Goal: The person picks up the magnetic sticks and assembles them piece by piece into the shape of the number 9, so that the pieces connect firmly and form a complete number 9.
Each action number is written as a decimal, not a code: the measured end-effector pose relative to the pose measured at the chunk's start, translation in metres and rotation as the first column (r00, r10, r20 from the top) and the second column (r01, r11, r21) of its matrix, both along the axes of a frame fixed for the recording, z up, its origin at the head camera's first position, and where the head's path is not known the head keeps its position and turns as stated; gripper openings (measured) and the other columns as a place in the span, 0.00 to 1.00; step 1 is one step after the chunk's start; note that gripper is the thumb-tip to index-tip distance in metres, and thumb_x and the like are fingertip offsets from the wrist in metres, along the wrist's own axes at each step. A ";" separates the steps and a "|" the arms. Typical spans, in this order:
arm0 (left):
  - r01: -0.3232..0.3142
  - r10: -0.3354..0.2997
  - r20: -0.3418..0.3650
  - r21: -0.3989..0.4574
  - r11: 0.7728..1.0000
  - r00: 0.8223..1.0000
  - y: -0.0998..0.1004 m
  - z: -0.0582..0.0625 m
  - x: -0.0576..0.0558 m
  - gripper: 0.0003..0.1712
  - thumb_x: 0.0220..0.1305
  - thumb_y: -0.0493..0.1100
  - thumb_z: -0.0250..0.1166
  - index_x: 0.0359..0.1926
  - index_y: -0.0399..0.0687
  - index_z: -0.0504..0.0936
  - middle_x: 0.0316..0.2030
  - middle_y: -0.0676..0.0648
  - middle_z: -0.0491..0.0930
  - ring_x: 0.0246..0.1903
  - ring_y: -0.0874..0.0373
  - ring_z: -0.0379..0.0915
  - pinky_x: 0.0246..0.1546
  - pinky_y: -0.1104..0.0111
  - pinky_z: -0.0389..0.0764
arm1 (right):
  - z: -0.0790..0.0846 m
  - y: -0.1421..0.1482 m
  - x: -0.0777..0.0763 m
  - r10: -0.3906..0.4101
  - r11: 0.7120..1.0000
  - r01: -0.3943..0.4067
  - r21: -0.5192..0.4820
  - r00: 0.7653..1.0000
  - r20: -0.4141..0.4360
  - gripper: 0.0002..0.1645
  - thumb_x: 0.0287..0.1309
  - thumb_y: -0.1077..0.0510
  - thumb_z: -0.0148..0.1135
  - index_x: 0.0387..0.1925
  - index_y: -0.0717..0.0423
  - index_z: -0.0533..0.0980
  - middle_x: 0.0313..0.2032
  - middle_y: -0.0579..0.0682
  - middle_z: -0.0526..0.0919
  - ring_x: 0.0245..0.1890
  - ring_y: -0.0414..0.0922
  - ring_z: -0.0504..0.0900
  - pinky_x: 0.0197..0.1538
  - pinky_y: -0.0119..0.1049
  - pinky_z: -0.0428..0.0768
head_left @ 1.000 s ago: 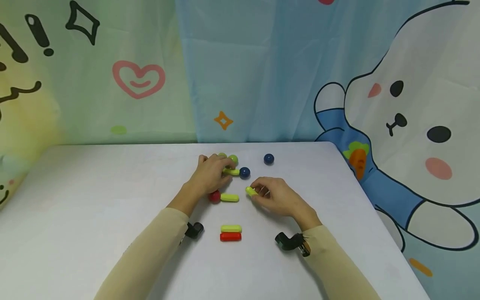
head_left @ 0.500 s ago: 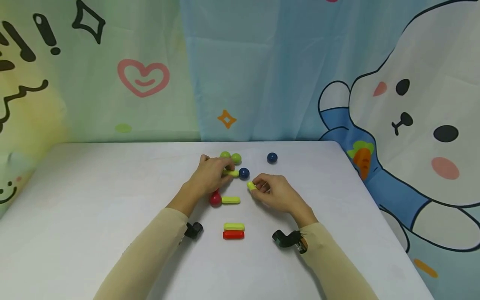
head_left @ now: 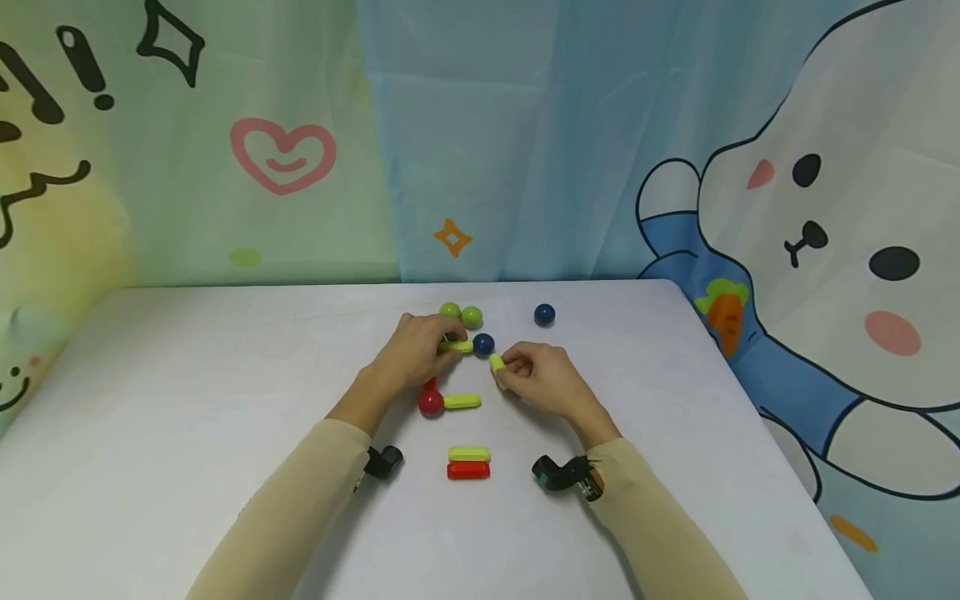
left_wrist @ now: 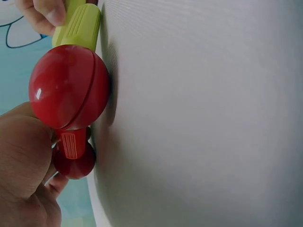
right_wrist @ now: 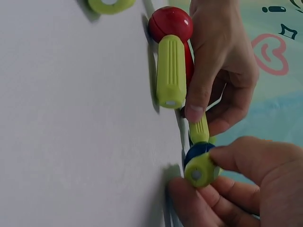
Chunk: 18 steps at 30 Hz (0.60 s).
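Observation:
In the head view, my left hand [head_left: 412, 350] pinches a yellow-green magnetic rod [head_left: 456, 347] whose right end meets a dark blue ball [head_left: 483, 345]. My right hand [head_left: 551, 379] pinches another yellow-green rod [head_left: 497, 364] between thumb and fingers, its tip close to that ball. From the right wrist view, this rod [right_wrist: 201, 171] overlaps the blue ball, so contact cannot be told. Below the left hand lies a red ball [head_left: 431, 403] with a yellow-green rod [head_left: 462, 401] on its right and a red rod [head_left: 431, 384] behind. A second red ball [left_wrist: 75, 165] shows in the left wrist view.
Two green balls [head_left: 472, 317] sit behind the left hand, and a loose dark blue ball [head_left: 544, 315] lies farther right. Nearer the front, a yellow-green rod [head_left: 468, 453] and a red rod [head_left: 468, 471] lie side by side on the white table [head_left: 225, 400].
My right hand has moved slightly up and left, bringing its rod nearer the blue ball. The left hand keeps its hold, with the blue ball shifted slightly left.

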<state>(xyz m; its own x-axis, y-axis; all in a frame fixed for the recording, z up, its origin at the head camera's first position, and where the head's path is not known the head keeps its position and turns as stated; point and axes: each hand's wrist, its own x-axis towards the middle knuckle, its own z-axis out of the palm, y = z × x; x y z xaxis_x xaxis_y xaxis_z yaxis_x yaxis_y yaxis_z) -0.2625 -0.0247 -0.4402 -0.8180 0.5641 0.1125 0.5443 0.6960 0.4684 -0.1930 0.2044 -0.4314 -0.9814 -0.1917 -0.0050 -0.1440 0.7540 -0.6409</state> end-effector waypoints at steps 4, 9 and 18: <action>0.001 -0.001 0.004 0.014 1.000 1.000 -0.003 0.000 0.001 0.12 0.66 0.43 0.72 0.50 0.54 0.85 0.43 0.54 0.86 0.44 0.57 0.80 0.56 0.53 0.69 | -0.001 -0.005 -0.002 -0.032 0.999 0.032 -0.007 0.999 0.013 0.15 0.61 0.54 0.66 0.45 0.58 0.85 0.35 0.47 0.87 0.33 0.41 0.81 0.43 0.37 0.80; -0.013 0.013 0.002 0.020 1.000 1.000 -0.007 -0.002 0.001 0.12 0.66 0.44 0.72 0.49 0.54 0.85 0.42 0.55 0.86 0.43 0.57 0.79 0.57 0.53 0.69 | -0.003 -0.011 -0.005 -0.044 0.999 0.044 -0.010 0.998 0.036 0.15 0.61 0.53 0.66 0.44 0.57 0.85 0.34 0.47 0.87 0.33 0.40 0.82 0.43 0.38 0.80; -0.011 0.012 -0.013 0.029 1.000 1.000 -0.005 -0.006 0.000 0.11 0.67 0.44 0.71 0.49 0.55 0.84 0.41 0.55 0.85 0.42 0.59 0.78 0.53 0.56 0.68 | -0.001 -0.021 -0.003 -0.091 0.992 0.102 -0.078 0.987 0.132 0.16 0.63 0.53 0.66 0.45 0.60 0.85 0.32 0.48 0.90 0.27 0.39 0.87 0.43 0.38 0.83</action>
